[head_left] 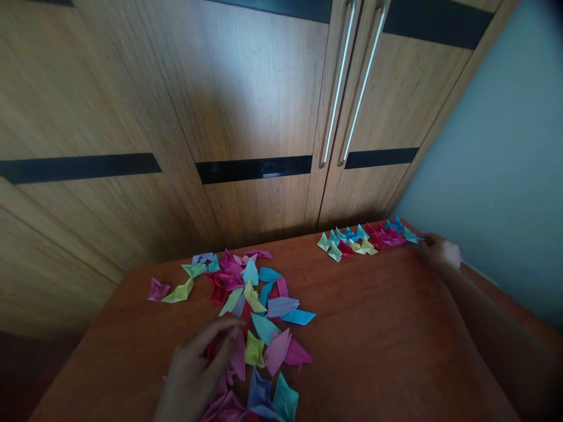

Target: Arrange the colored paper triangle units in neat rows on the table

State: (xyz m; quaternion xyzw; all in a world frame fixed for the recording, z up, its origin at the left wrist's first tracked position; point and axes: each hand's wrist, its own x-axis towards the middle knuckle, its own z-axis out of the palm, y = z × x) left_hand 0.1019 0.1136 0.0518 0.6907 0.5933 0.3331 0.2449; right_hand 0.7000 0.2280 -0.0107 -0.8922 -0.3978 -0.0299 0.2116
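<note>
At the far right end of the table, my right hand (440,251) has its fingers closed on the tip of a light blue folded paper piece (411,235). This piece touches the right end of a cluster of small folded paper pieces (363,244) in white-green, blue, red, pink and yellow. My left hand (193,366) is over a loose heap of similar pieces, thumb and forefinger pinched together. Red and pink paper shows around its fingertips, but what they grip is hidden. Beside it lie a yellow piece (254,350) and a pale pink piece (277,351).
The reddish-brown table (360,340) meets a wooden wardrobe (264,211) with two long metal handles at the back. A pale wall (492,193) borders the right side. A pink piece (158,289) and a yellow-green piece (179,291) lie at the heap's left edge.
</note>
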